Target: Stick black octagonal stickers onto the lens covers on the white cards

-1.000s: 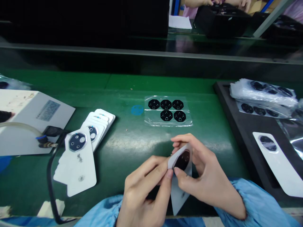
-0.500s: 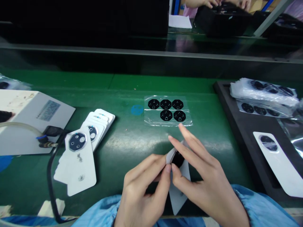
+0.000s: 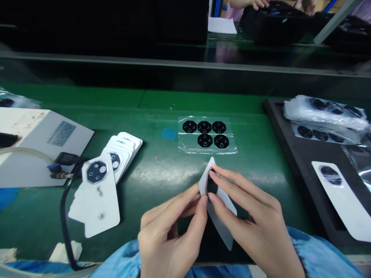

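Observation:
My left hand pinches the left edge of a white phone back cover between thumb and fingers. The cover is tilted, with one narrow end toward me. On its upper part is a dark octagonal sticker, partly behind my fingers. My right hand is closed on the cover from the right, its thumb and fingertips pressed around the sticker. Just beyond lies a clear film sheet with several black octagonal stickers on it.
Fanned white covers with camera-ring prints lie left, beside a white box and black cable. At right, a black tray holds bagged stickers and another white cover. A co-worker's hands show across the bench.
My right fingers, stretched out above the cover before, have folded down onto it by the sticker. The cover has turned and its far end now shows higher.

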The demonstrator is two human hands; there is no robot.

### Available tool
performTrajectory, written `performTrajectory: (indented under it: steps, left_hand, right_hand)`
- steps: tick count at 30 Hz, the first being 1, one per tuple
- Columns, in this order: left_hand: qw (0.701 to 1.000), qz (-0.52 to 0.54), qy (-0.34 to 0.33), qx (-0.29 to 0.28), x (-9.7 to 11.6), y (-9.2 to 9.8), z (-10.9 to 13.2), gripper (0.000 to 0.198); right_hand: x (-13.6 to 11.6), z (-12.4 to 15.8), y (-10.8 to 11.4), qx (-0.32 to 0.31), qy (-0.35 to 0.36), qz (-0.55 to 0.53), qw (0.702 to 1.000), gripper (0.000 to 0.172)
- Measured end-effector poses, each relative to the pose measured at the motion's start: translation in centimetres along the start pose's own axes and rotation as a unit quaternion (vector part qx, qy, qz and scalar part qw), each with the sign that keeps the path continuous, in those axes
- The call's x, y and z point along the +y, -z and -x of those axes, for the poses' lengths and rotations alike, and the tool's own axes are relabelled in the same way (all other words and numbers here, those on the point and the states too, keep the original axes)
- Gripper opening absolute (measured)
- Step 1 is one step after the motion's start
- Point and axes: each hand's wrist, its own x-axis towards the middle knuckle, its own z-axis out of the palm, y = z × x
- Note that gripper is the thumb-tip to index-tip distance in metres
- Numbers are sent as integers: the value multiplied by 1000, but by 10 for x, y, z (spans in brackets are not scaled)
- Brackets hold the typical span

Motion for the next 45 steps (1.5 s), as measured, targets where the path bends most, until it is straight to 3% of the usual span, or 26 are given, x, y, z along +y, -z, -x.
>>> performTrajectory:
  steps: [6,12,16,22,32,40,45]
  left_hand:
    - [1000,11,-19,0,-2,-1,-1,25]
    - [1000,19,-2,-7,-2,-1,-1,25]
    - [999,48,-9,-4,-2,-2,-2,23]
    - [996,74,31,-26,-4,-1,-5,25]
    - [986,119,86,-77,-9,-3,-4,22]
    - [999,32,36,-19,1,0,-2,16]
    - [1000,-6,11,13,1,1,0,15]
  right_hand:
    - [-2,0,-4,-5,-10,-14,1000,30]
    - [-3,3,-9,35,21,15,999,36]
    - [-1,3,-9,28,36,20,999,39]
    - [2,0,-5,-7,-8,-15,1000,32]
    - [7,1,-10,5,-19,-36,999,37]
    - [7,-5,-9,-24,-49,-94,994,38]
    - [5,-8,-7,-23,-28,-81,996,36]
